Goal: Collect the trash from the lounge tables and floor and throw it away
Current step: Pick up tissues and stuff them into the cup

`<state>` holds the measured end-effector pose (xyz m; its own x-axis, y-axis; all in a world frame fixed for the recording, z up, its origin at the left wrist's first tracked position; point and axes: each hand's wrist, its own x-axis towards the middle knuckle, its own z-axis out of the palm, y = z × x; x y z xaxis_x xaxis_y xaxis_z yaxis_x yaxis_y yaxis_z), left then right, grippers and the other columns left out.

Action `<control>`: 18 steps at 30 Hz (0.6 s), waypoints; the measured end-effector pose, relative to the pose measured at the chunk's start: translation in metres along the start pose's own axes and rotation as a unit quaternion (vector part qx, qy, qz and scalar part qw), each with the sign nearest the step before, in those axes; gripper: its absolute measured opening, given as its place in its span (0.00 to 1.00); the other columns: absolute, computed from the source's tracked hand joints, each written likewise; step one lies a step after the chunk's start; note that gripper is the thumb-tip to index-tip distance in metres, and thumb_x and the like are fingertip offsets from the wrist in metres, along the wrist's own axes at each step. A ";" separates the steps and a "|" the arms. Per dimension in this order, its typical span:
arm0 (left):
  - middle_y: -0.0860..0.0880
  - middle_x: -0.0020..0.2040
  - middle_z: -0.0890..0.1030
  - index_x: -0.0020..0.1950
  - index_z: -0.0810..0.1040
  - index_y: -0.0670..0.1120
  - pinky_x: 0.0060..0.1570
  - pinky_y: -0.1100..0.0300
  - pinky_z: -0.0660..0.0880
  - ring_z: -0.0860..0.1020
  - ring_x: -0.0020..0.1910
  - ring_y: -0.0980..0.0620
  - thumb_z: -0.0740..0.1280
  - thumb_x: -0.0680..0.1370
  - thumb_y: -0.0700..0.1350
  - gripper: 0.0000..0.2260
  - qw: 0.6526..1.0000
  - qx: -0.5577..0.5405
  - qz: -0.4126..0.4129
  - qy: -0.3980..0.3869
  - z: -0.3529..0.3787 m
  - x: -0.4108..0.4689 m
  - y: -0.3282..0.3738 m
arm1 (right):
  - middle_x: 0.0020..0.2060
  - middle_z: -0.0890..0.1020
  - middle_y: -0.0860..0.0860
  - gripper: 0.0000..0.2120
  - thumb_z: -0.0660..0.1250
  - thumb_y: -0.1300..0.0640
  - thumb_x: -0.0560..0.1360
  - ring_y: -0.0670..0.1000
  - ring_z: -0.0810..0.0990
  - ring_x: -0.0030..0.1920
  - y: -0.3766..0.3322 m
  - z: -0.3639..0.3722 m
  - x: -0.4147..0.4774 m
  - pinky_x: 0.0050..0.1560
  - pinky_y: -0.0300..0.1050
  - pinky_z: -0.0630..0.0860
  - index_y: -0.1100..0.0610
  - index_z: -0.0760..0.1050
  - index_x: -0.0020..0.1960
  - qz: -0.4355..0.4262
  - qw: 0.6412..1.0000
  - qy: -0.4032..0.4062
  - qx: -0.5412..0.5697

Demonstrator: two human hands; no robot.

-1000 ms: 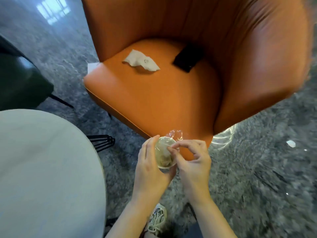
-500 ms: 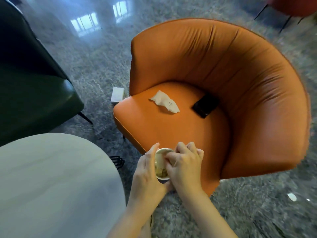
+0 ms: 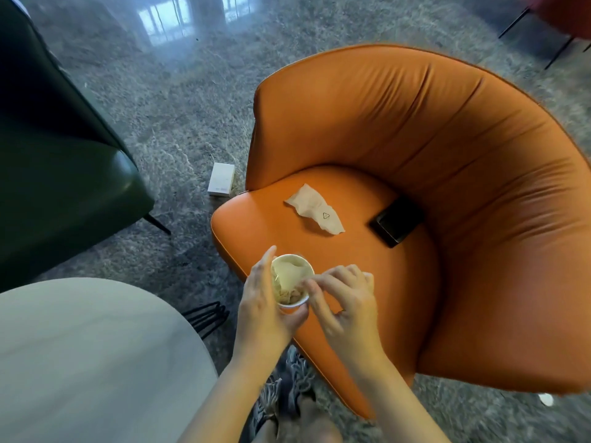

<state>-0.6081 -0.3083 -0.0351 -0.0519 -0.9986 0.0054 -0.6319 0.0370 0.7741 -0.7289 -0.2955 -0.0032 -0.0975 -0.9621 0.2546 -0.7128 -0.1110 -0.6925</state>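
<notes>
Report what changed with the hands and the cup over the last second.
The clear wrapper that stuck out above the cup is out of sight, apparently pushed inside. The right hand, which covered the opening, has drawn back to the rim. The left hand still grips the cup. Napkin and phone lie unmoved on the orange chair, the white box on the floor beside it.

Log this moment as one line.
left hand: holds cup | right hand: at cup rim | pending: napkin on orange chair, white box on floor
</notes>
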 end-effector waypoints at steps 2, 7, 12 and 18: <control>0.48 0.64 0.72 0.71 0.61 0.48 0.54 0.64 0.68 0.71 0.61 0.51 0.78 0.62 0.46 0.43 1.000 0.002 -0.019 0.007 0.010 0.014 -0.004 | 0.39 0.78 0.41 0.09 0.59 0.49 0.76 0.41 0.73 0.43 0.017 -0.004 0.018 0.48 0.37 0.62 0.47 0.79 0.45 0.030 0.998 0.038 0.037; 0.50 0.66 0.68 0.72 0.57 0.54 0.53 0.65 0.67 0.69 0.62 0.52 0.77 0.64 0.44 0.42 0.997 -0.004 -0.072 0.014 0.035 0.051 -0.004 | 0.45 0.78 0.44 0.10 0.66 0.57 0.74 0.50 0.76 0.48 0.081 -0.008 0.070 0.51 0.45 0.67 0.51 0.76 0.55 0.127 0.992 -0.003 0.006; 0.51 0.65 0.67 0.70 0.55 0.61 0.48 0.65 0.68 0.68 0.56 0.57 0.76 0.65 0.44 0.42 0.995 -0.019 -0.092 0.034 0.061 0.094 -0.011 | 0.56 0.78 0.49 0.22 0.70 0.58 0.71 0.53 0.75 0.54 0.148 -0.008 0.127 0.53 0.45 0.65 0.55 0.71 0.64 0.109 0.985 -0.098 -0.088; 0.53 0.64 0.66 0.69 0.54 0.64 0.46 0.71 0.64 0.64 0.55 0.63 0.76 0.65 0.45 0.42 0.992 -0.021 -0.125 0.006 0.102 0.149 -0.052 | 0.60 0.76 0.51 0.26 0.70 0.60 0.71 0.54 0.73 0.59 0.212 0.044 0.168 0.59 0.50 0.67 0.54 0.67 0.67 0.160 0.970 -0.160 -0.090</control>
<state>-0.6616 -0.4549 -0.1393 0.1117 -0.9766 -0.1837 -0.5912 -0.2139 0.7776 -0.8657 -0.4914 -0.1370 -0.1339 -0.9715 -0.1955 -0.7945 0.2231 -0.5648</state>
